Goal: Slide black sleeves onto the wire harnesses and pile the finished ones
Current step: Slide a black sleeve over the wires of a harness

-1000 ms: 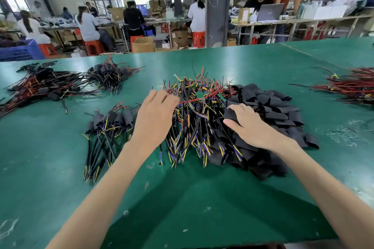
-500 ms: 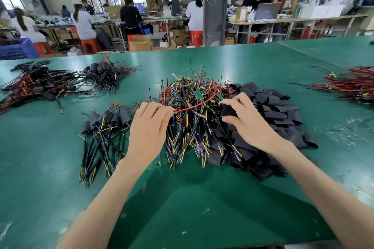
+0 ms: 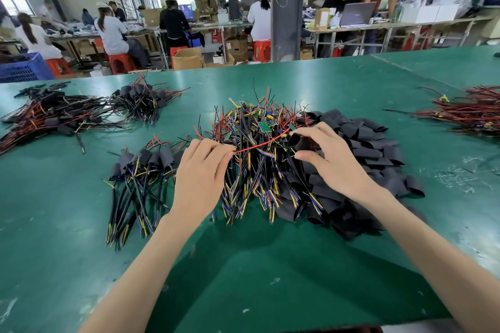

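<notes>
A heap of bare wire harnesses (image 3: 257, 159) with black, red, yellow and blue leads and small green boards lies in the middle of the green table (image 3: 243, 265). A pile of flat black sleeves (image 3: 370, 154) lies to its right. My left hand (image 3: 201, 170) pinches the near end of a red wire (image 3: 259, 144) from the heap. My right hand (image 3: 328, 162) holds one black sleeve (image 3: 297, 142) between thumb and fingers, its round mouth facing the red wire's far end. A pile of sleeved harnesses (image 3: 140, 181) lies left of my left hand.
Two more bundles of sleeved harnesses (image 3: 62, 113) (image 3: 143, 100) lie at the far left. A bundle of red wires (image 3: 470, 113) lies at the far right. Beyond the table's far edge several people sit at benches, with a pillar (image 3: 286, 5) and cardboard boxes (image 3: 188, 58).
My left hand has drawn a red wire out of the heap. My right hand has lifted one sleeve off the pile and brought it up to that wire.
</notes>
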Demonstrator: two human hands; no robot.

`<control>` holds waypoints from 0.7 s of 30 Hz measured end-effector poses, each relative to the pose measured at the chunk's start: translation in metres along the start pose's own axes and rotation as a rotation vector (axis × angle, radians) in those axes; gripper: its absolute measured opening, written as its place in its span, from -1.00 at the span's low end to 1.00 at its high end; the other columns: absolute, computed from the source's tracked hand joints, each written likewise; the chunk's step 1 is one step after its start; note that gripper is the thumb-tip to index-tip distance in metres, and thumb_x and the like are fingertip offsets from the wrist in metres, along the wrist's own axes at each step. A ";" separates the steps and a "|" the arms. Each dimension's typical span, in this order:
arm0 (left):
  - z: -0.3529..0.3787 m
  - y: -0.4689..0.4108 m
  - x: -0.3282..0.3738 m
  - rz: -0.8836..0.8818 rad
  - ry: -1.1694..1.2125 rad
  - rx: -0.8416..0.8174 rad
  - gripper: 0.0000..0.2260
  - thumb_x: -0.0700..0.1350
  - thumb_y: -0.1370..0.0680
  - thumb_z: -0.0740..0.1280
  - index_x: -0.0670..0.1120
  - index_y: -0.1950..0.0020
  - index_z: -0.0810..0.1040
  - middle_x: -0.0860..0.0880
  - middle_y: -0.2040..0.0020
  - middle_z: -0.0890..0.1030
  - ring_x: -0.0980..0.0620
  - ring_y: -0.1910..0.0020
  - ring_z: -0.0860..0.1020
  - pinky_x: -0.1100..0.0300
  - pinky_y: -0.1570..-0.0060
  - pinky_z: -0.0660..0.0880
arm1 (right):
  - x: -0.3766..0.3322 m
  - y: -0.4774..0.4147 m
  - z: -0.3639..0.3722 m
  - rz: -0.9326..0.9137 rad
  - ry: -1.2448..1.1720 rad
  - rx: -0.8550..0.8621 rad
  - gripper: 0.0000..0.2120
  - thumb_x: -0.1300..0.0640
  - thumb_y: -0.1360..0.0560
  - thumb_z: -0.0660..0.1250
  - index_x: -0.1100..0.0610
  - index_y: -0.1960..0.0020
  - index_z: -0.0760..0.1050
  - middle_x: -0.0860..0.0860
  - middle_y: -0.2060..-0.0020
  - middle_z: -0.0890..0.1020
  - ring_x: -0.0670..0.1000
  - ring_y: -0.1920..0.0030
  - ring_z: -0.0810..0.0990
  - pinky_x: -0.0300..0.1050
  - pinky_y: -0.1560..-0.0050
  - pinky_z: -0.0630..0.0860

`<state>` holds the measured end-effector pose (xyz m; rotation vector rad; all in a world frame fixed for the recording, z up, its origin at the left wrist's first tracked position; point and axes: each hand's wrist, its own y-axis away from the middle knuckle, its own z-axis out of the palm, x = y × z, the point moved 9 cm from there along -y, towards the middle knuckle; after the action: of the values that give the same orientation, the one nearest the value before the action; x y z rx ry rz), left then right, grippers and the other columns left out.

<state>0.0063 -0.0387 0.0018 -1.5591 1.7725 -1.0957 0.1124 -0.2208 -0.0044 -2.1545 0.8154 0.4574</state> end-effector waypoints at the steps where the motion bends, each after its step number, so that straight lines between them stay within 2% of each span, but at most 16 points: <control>1: 0.000 0.000 0.000 0.000 -0.005 -0.001 -0.80 -0.16 -0.58 0.23 -0.20 0.01 0.64 -0.11 0.14 0.58 -0.07 0.14 0.40 0.03 0.04 0.42 | 0.000 0.000 -0.001 0.000 -0.014 0.007 -0.66 0.27 -0.47 0.37 0.17 -0.24 0.49 0.09 0.04 0.45 -0.04 0.06 0.41 -0.49 0.02 0.26; 6: 0.000 0.001 -0.001 0.004 -0.014 0.006 -0.85 -0.19 -0.57 0.29 -0.20 0.00 0.65 -0.11 0.14 0.58 -0.05 0.14 0.39 0.02 0.06 0.44 | -0.002 0.000 -0.004 -0.020 -0.027 0.032 -0.65 0.28 -0.46 0.38 0.17 -0.24 0.49 0.10 0.06 0.46 -0.09 0.07 0.38 -0.56 0.03 0.22; 19: 0.000 0.002 0.003 0.043 -0.032 -0.017 -0.89 -0.27 -0.51 0.37 -0.18 0.02 0.66 -0.12 0.13 0.57 -0.06 0.12 0.36 0.01 0.08 0.40 | -0.005 0.001 -0.004 -0.060 -0.028 0.026 -0.63 0.30 -0.44 0.40 0.13 -0.23 0.52 0.01 0.12 0.43 -0.12 0.11 0.37 -0.50 0.05 0.26; 21: 0.001 0.002 0.003 0.041 -0.043 -0.032 -0.89 -0.31 -0.48 0.40 -0.18 0.03 0.66 -0.13 0.13 0.57 -0.06 0.11 0.36 -0.02 0.10 0.42 | -0.007 0.001 -0.004 -0.081 -0.020 0.024 -0.62 0.32 -0.43 0.40 0.13 -0.23 0.53 0.05 0.11 0.44 -0.08 0.09 0.39 -0.45 0.05 0.27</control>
<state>0.0056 -0.0420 0.0004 -1.5471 1.7931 -1.0117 0.1064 -0.2217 0.0014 -2.1482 0.7165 0.4254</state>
